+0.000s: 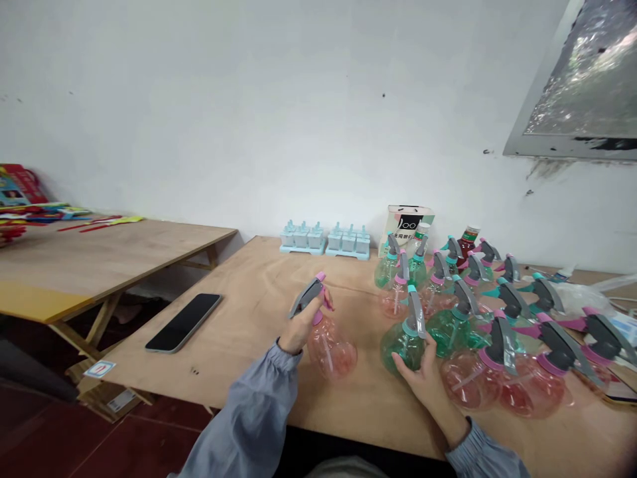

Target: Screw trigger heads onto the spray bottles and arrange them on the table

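Note:
My left hand (pixel 302 323) is closed around the neck of a pink spray bottle (pixel 332 352), which has a grey and pink trigger head. The bottle leans slightly on the wooden table (pixel 259 279). To its right, my right hand (pixel 421 372) grips a green spray bottle (pixel 398 345) low on its round body, fingers around its right side. This one has a teal collar and a grey lever. Close beside my right hand stand several more spray bottles, among them a green one (pixel 448 330) and a pink one (pixel 470 382).
A black phone (pixel 184 323) lies at the table's left. Two light-blue popsicle moulds (pixel 302 239) stand near the wall, with a printed box (pixel 398 219) and a dark red bottle (pixel 466 245) to their right. Another table (pixel 164 249) at the left bears colourful strips.

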Available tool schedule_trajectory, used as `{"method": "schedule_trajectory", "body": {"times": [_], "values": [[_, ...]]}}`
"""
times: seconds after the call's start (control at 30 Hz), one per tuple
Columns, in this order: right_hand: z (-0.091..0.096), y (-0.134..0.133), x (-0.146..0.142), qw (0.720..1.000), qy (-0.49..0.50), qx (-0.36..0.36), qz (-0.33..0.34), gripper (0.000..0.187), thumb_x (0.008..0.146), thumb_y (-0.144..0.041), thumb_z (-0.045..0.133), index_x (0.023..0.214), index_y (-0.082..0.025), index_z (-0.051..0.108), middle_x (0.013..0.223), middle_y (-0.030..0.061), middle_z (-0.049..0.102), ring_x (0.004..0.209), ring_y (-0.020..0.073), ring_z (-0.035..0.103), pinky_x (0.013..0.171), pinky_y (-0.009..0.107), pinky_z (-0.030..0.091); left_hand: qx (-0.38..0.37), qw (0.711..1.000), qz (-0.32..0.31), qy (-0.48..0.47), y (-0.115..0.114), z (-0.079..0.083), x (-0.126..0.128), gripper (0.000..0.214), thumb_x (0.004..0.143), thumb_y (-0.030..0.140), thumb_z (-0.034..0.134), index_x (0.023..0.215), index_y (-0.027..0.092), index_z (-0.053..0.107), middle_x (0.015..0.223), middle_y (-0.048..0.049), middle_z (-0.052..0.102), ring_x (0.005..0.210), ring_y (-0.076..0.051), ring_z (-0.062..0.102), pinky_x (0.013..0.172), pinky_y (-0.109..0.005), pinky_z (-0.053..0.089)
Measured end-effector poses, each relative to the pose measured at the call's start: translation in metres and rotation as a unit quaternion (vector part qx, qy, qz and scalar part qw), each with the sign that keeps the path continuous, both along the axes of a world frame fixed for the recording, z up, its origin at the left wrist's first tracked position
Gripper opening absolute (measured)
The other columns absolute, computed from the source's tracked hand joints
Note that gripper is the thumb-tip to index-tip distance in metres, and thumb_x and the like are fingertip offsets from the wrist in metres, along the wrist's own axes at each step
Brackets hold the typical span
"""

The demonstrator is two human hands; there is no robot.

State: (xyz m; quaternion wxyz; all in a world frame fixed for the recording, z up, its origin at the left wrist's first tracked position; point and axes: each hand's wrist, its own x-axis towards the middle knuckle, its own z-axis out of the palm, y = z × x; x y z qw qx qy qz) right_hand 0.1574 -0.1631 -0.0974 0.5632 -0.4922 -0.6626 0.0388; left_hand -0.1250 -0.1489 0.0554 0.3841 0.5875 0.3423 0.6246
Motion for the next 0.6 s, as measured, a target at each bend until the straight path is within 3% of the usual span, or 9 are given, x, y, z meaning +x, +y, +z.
{"method": "schedule_trajectory", "body": {"times": [0.17, 0.27, 0.5, 0.6], "values": [[0.002, -0.001, -0.001, 1.0, 0.003, -0.004, 0.002, 0.07, 0.088, -0.054, 0.066, 0.142, -0.021, 0.034, 0.131, 0.0153, 0.057, 0.119, 0.0293, 0.061, 0.101, 0.051, 0.054, 0.027, 0.99, 0.095, 0.102, 0.004, 0.005, -0.018, 0.023, 0.075, 0.043, 0.068, 0.082, 0.021, 0.07, 0.081, -0.0038, 0.07, 0.077, -0.02, 0.064, 0.079, -0.034, 0.054], [0.003, -0.001, -0.001, 1.0, 0.006, -0.006, 0.007, 0.07, 0.089, -0.054, 0.066, 0.141, -0.021, 0.034, 0.129, 0.0149, 0.058, 0.116, 0.0281, 0.063, 0.098, 0.048, 0.056, 0.037, 0.976, 0.16, 0.14, 0.015, 0.003, -0.039, 0.026, 0.072, 0.035, 0.067, 0.092, 0.019, 0.072, 0.091, -0.0041, 0.073, 0.082, -0.02, 0.067, 0.077, -0.031, 0.053], [0.002, -0.001, 0.0, 1.0, 0.006, -0.019, 0.006, 0.07, 0.088, -0.053, 0.067, 0.14, -0.019, 0.035, 0.125, 0.0156, 0.06, 0.112, 0.0276, 0.064, 0.094, 0.047, 0.058, 0.014, 0.956, 0.237, 0.174, 0.053, -0.018, -0.08, 0.034, 0.075, 0.043, 0.065, 0.096, 0.017, 0.069, 0.093, -0.0055, 0.073, 0.084, -0.021, 0.068, 0.08, -0.032, 0.053], [0.002, -0.002, -0.001, 1.0, 0.01, -0.013, 0.007, 0.071, 0.088, -0.054, 0.067, 0.14, -0.019, 0.034, 0.125, 0.0155, 0.06, 0.111, 0.0274, 0.065, 0.093, 0.047, 0.058, 0.009, 0.945, 0.276, 0.178, 0.061, -0.024, -0.087, 0.042, 0.075, 0.045, 0.069, 0.108, 0.019, 0.067, 0.095, -0.0044, 0.071, 0.088, -0.021, 0.068, 0.086, -0.034, 0.053]]}}
